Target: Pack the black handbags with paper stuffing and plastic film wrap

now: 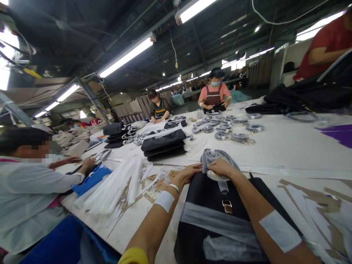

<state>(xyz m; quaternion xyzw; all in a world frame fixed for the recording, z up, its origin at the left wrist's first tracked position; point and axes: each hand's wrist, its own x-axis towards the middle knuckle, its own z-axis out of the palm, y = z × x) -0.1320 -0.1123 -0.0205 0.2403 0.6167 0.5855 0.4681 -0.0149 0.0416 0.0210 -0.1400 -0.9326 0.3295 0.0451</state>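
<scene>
A black handbag (192,205) lies on the table in front of me, its front partly covered by pale translucent wrapping (220,220). A gold buckle (227,206) shows on its flap strap. At the bag's top edge rises a handle (204,161) in grey wrapping, with a coiled grey-wrapped strap (213,155) behind it. My left hand (190,172) is closed, its fingers pinching the handle from the left. From the right, my right hand (220,168) is closed on the handle too, with its fingertips close to the left ones.
Stacked black bags (164,145) stand ahead, with several grey-wrapped coiled straps (223,128) beyond. White strips (115,183) and brown scraps lie left; paper and card pieces (310,209) lie right. A co-worker (27,198) sits close on the left, and others work across the table.
</scene>
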